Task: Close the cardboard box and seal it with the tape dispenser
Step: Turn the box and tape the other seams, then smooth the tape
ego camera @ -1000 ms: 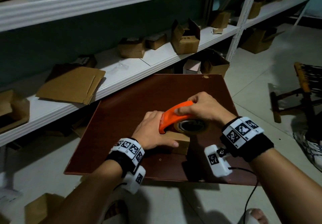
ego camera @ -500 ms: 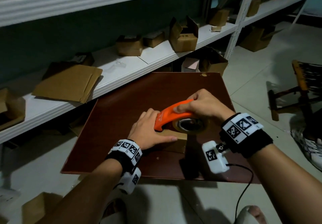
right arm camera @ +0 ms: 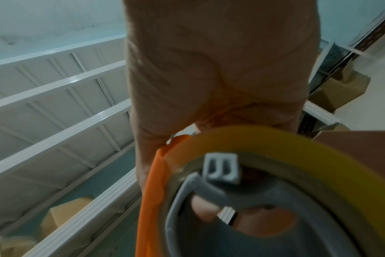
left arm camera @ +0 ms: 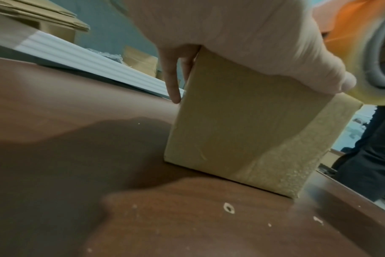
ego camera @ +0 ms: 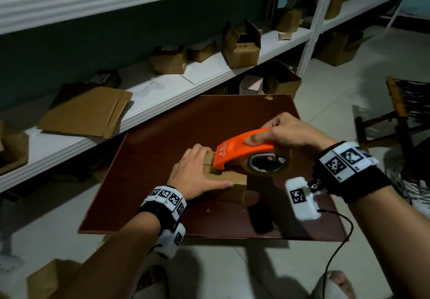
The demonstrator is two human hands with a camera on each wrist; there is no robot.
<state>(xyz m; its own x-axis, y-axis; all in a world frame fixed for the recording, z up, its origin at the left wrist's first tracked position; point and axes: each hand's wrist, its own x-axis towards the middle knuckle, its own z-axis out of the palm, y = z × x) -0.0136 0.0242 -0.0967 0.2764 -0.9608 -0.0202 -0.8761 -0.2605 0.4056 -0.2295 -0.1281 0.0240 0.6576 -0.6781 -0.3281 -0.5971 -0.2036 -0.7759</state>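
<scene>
**Head view: dispenser on box top, both hands engaged**

Head view: left hand [ego camera: 195, 175] lies flat over the small cardboard box [ego camera: 229, 183], fingers [left arm camera: 173, 81] straight and draped down its far side, thumb along the near top edge, pressing, not gripping. Right hand [ego camera: 292, 132] is wrapped around the orange tape dispenser [ego camera: 242, 149], thumb on the side of the handle, fingers curled over the top.

Dispenser's front end sits on the box top just right of the left hand; tape roll [ego camera: 267, 164] overhangs the box's right side. Top flaps look folded down; seam mostly hidden under hand and dispenser.

Box stands on a dark reddish-brown table [ego camera: 162, 149], near the middle. Behind it, white shelves [ego camera: 176, 84] carry flat cardboard and several small cartons. Pale tiled floor [ego camera: 330, 84]; dim room.
</scene>
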